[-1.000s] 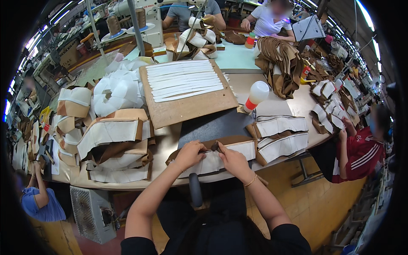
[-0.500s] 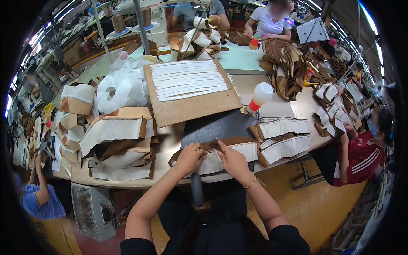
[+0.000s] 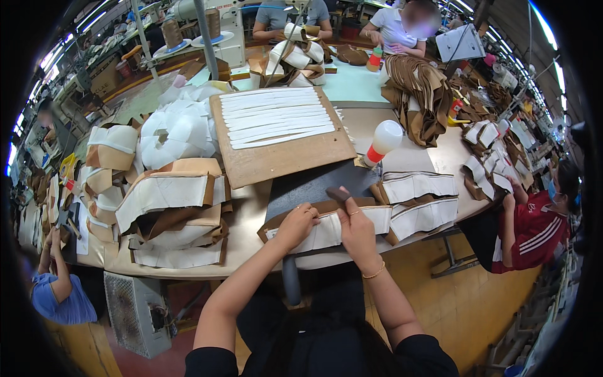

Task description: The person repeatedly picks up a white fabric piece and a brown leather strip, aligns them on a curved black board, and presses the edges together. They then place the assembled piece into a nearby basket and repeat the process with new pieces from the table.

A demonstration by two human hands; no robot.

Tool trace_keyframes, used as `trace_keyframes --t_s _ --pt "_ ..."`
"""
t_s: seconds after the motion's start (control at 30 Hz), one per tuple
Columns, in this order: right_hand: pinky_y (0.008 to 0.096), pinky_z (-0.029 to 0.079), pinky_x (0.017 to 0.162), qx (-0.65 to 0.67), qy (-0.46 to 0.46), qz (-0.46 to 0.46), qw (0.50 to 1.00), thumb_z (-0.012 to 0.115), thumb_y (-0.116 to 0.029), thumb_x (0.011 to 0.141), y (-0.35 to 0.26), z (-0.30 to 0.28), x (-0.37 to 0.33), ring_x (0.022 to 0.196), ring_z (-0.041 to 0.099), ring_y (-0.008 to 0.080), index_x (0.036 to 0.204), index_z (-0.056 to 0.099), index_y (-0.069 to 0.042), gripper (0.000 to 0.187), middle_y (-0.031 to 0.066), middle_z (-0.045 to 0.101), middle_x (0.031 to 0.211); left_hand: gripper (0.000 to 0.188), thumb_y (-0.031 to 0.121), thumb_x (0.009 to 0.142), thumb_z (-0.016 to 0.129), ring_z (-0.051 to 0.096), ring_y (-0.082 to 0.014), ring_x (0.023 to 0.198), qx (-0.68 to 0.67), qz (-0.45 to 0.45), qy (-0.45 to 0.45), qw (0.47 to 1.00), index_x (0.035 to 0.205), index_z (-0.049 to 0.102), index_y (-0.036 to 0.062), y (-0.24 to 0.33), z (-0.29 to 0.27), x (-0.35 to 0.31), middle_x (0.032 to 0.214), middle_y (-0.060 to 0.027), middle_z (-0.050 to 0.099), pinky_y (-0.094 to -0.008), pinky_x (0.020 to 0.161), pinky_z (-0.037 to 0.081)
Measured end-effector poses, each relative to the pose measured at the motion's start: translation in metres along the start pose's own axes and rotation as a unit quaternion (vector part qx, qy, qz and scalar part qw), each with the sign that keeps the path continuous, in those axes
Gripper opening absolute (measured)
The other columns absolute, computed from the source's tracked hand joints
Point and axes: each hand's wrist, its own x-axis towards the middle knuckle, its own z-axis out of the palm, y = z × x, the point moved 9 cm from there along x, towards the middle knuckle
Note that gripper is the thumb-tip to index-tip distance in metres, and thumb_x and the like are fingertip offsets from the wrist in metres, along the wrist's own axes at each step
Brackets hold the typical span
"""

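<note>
A long brown leather piece with white backing (image 3: 377,218) lies along the table's near edge in front of me. My left hand (image 3: 298,227) is closed, its fingers pinching the brown upper edge of the piece near its left part. My right hand (image 3: 359,232) is raised just over the middle of it, closed on a small dark brown flat object (image 3: 338,194) that sticks out past the fingertips; its exact kind is unclear. Beneath the piece and beyond it shows a dark slab (image 3: 317,183).
A board with white strips (image 3: 282,160) lies beyond the slab, beside a white squeeze bottle with a red band (image 3: 384,141). Backed leather pieces are stacked at left (image 3: 166,198) and right (image 3: 424,217). A grey rounded bar (image 3: 291,279) hangs at the table edge. Co-workers sit around.
My right hand has lifted and moved right with the small dark object, away from my left hand. My left hand and the leather piece have shifted slightly right.
</note>
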Motion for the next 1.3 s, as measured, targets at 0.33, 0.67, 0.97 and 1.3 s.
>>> trace_keyframes --t_s 0.33,0.67,0.97,1.3 --pt "0.0481 0.054 0.069 -0.114 -0.169 0.056 0.977 0.056 -0.026 0.096 0.034 0.034 -0.020 0.077 0.067 0.0382 0.145 0.045 -0.016 0.051 0.0192 0.068 0.085 0.017 0.019 0.084 0.070 0.061 -0.0273 0.086 0.133 0.020 -0.032 0.990 0.096 0.073 0.0085 0.010 -0.014 -0.011 0.088 -0.0074 0.062 -0.0404 0.078 0.048" --pt "0.0471 0.053 0.064 -0.169 -0.251 0.072 0.950 0.057 -0.022 0.096 0.039 0.058 -0.030 0.073 0.066 0.0381 0.147 0.045 -0.018 0.052 0.0181 0.067 0.088 0.016 0.017 0.081 0.070 0.059 -0.0229 0.087 0.032 -0.088 -0.045 0.995 0.095 0.076 0.0111 -0.020 -0.025 -0.026 0.090 -0.0052 0.061 -0.0386 0.078 0.046" --pt "0.0477 0.053 0.064 -0.142 -0.243 0.083 0.956 0.057 -0.021 0.096 0.032 0.072 -0.047 0.074 0.066 0.0383 0.146 0.045 -0.018 0.052 0.0169 0.067 0.088 0.015 0.018 0.082 0.072 0.059 -0.0243 0.087 0.152 -0.017 -0.002 0.988 0.094 0.077 0.0123 0.010 -0.043 -0.032 0.087 -0.0047 0.061 -0.0369 0.075 0.047" --pt "0.0478 0.053 0.064 -0.042 -0.144 0.019 0.988 0.057 -0.021 0.096 -0.007 0.060 -0.028 0.073 0.066 0.0385 0.147 0.043 -0.017 0.054 0.0174 0.067 0.086 0.009 0.017 0.084 0.069 0.058 -0.0234 0.085 0.202 0.028 -0.003 0.979 0.086 0.074 0.0097 0.019 -0.053 -0.044 0.088 -0.0052 0.060 -0.0368 0.074 0.046"
